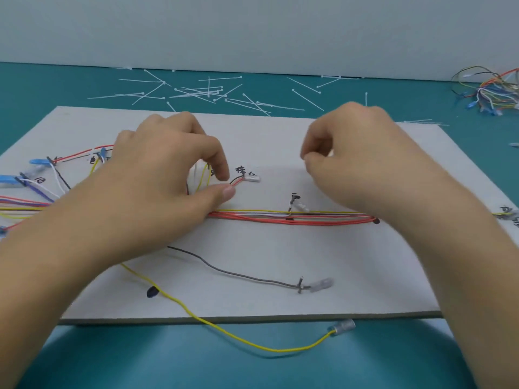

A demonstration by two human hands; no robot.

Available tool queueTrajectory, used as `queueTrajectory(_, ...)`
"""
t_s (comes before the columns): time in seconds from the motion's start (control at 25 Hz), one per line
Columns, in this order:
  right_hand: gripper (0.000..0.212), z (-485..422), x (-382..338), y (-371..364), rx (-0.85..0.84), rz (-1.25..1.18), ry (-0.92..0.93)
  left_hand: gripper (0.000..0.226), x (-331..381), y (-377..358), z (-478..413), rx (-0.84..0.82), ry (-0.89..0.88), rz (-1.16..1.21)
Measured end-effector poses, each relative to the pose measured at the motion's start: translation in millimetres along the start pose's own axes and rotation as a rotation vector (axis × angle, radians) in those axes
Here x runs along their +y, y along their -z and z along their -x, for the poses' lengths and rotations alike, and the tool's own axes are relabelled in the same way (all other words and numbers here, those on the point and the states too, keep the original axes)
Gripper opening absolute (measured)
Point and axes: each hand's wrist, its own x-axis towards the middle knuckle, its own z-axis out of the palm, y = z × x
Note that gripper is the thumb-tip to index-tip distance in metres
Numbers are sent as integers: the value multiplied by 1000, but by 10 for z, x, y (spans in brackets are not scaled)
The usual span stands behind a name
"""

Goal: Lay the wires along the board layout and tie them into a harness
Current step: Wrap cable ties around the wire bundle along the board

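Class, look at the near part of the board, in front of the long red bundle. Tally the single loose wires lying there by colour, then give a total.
Grey wire: 1
Yellow wire: 1
Total: 2

— Where are the hands?
— The left hand (157,175) is at ten o'clock on the board (252,299), pinching a red-and-black wire (238,182). The right hand (362,161) is at two o'clock, fingers curled; whether it holds anything, I cannot tell.
— And the rest?
— A wire bundle (280,217) runs from nine to three. Cable ties (202,91) lie scattered at twelve, beyond the board.
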Motion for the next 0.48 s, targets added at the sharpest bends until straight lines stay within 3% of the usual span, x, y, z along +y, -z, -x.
queueTrajectory(0.08, 21, 20, 98, 77, -126, 14, -15, 22, 124, -53, 18, 18, -26, -3)
queueTrajectory(0.32, 11, 86, 56, 75, -290, -15, 102, 11, 300, -242, 35, -38, -148, 8)
queueTrajectory(0.48, 6, 95, 58, 38, -296, -4, 121, 15, 321, -304, 18, -45, -177, 24)
